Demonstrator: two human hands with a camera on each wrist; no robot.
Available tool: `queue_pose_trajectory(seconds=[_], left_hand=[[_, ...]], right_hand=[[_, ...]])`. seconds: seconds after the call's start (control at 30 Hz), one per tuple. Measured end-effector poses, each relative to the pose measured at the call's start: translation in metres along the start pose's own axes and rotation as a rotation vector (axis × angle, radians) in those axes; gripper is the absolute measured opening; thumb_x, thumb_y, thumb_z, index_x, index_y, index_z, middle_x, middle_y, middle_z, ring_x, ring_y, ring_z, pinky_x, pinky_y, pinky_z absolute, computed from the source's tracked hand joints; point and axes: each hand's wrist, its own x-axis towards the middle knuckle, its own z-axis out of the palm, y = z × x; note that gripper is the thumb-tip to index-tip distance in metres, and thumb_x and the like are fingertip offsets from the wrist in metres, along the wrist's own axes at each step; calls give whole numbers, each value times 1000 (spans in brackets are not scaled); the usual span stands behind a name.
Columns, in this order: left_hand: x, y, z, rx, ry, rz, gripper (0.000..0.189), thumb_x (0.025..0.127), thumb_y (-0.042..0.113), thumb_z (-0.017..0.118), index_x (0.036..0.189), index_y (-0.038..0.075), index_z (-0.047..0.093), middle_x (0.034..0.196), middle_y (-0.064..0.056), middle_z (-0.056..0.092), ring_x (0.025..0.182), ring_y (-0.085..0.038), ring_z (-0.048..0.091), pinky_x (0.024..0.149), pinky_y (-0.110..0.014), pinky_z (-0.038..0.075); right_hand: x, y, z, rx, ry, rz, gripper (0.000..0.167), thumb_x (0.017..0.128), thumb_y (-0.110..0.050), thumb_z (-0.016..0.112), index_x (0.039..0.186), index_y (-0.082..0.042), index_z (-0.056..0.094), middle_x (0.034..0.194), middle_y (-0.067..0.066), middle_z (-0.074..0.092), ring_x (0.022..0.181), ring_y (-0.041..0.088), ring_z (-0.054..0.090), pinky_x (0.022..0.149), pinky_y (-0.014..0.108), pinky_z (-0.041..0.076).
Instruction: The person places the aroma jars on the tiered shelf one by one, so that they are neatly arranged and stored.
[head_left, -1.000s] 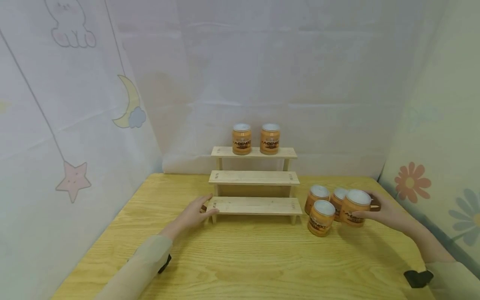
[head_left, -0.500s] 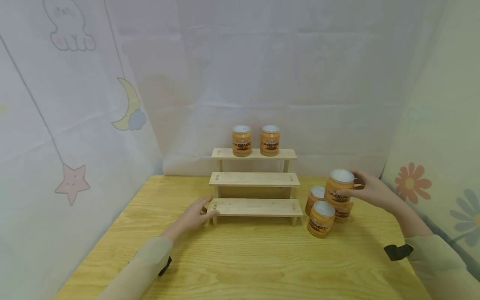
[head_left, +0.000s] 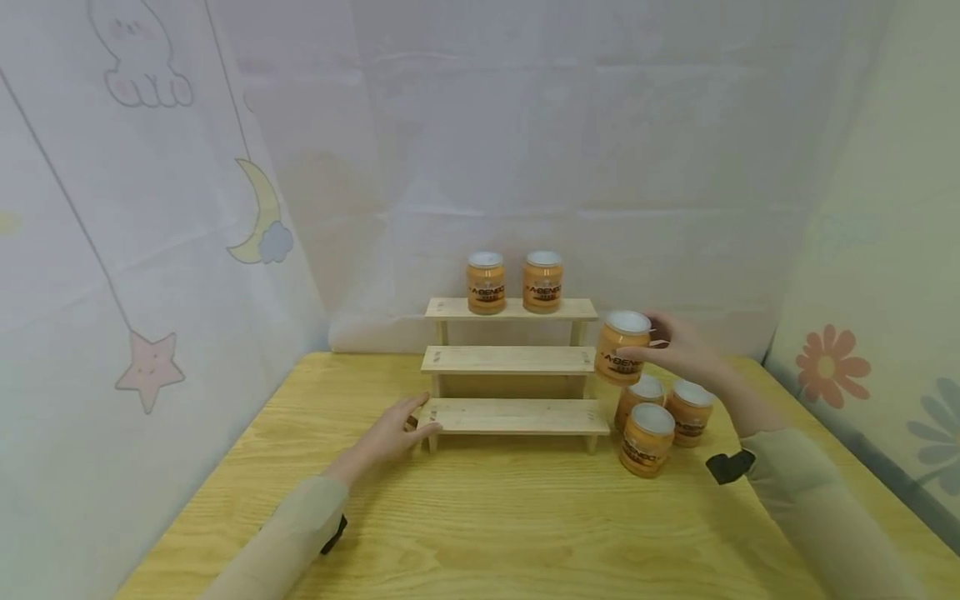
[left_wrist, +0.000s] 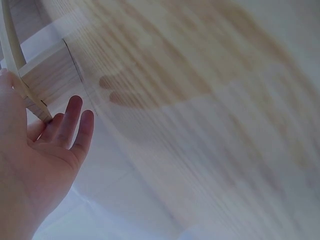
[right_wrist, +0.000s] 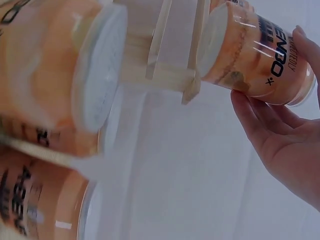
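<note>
The right hand (head_left: pixel 678 350) is grasping a jar (head_left: pixel 617 343), holding it in the air just beside the right end of the wooden stand (head_left: pixel 513 362), above three other jars (head_left: pixel 647 454) that are standing on the table (head_left: pixel 480 517). Its white lid (head_left: pixel 628 322) is facing up, its long axis running nearly vertical. The left hand (head_left: pixel 386 432) is pinching the left end of the bottom shelf (head_left: pixel 517 417).

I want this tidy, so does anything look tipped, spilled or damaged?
Nothing stands out: two jars stand upright on the top shelf, three jars on the table, with no visible spill or damage.
</note>
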Motion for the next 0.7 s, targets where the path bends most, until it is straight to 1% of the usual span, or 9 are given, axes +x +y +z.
queue_pose_trajectory(seconds=[0.17,0.37,0.57,0.7], left_hand=[[0,1,0,7,3,-5,77,89,49,58,147,8,30,146,-16,37,108,-28,56,85,-39,52],[0,1,0,9,6,-1,76,89,48,59,147,9,31,145,-16,38,108,-28,57,85,-38,52],[0,2,-1,-1,3,-4,76,89,47,60,147,8,31,146,-16,38,108,-29,56,85,-39,52],[2,0,-1,-5,3,1,76,89,47,60,147,8,31,146,-16,38,109,-29,56,85,-39,52]], right_hand=[[20,-9,13,34,2,6,78,82,-47,69,143,-11,34,131,14,48,119,34,48,91,50,46],[47,-14,33,40,13,-11,78,80,-52,69,140,-12,38,129,11,51,116,30,51,89,46,48],[68,-26,55,111,-2,-42,77,79,-48,71,139,-12,40,130,11,51,115,30,52,90,46,49],[80,-32,70,122,-4,-39,83,76,-53,72,140,-12,39,130,10,49,115,29,53,91,45,49]])
